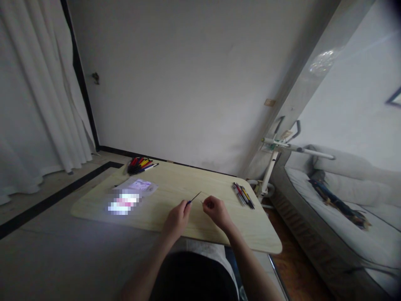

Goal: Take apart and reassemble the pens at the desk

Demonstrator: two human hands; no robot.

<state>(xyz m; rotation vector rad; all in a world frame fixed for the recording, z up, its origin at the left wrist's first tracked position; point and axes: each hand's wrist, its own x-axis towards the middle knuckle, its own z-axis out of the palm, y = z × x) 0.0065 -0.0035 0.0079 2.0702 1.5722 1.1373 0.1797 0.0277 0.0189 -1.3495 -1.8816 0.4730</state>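
Note:
My left hand (177,218) is closed around a slim dark pen (195,197), whose thin end points up and to the right over the table. Blue shows on it close to my fingers. Just right of the pen's tip, my right hand (216,210) is closed in a pinch. A tiny pale end juts out from those fingertips, too small to name. The two hands are apart, above the front half of the pale wooden table (175,179). To the right of my right hand lies a row of several pens (242,195) in dark, red and yellow colours.
A bunch of pens (139,165) lies at the table's far left corner. Near it are a clear plastic packet (140,185) and a bright, blurred-out screen (123,202). An exercise machine (271,167) and a grey sofa (332,200) stand to the right; a wall is behind.

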